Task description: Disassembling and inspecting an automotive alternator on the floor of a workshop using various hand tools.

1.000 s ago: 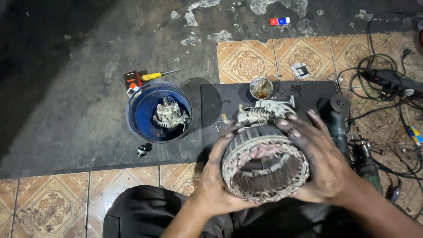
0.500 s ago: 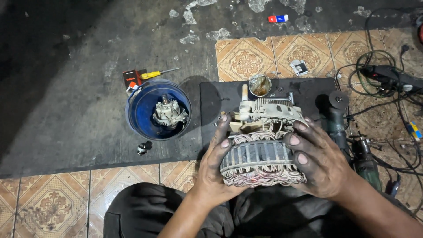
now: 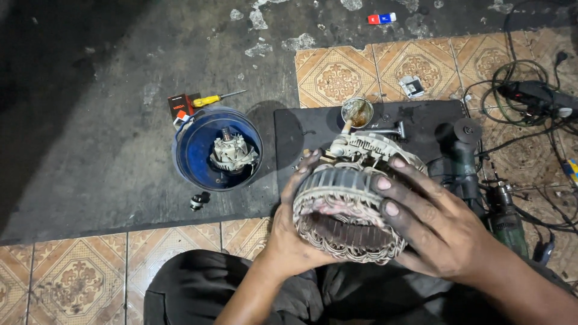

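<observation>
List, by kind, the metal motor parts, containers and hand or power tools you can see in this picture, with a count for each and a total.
Motor parts: 2, the stator assembly in both hands, the rotor
Containers: 2, blue bucket, small tin
Tools: 3, yellow screwdriver, angle grinder, drill
Total: 7

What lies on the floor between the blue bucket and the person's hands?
In the head view, only bare dark floor and mat edge separate the blue bucket from the left hand.

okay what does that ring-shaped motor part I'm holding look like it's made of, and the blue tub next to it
The ring-shaped part looks like a dull grey stacked metal core, with reddish-brown wire loops, probably copper, bunched along its lower rim. Both hands, left and right, clasp it. The blue tub appears to be plastic: an even saturated colour, a thin smooth rim and a soft sheen.
</observation>
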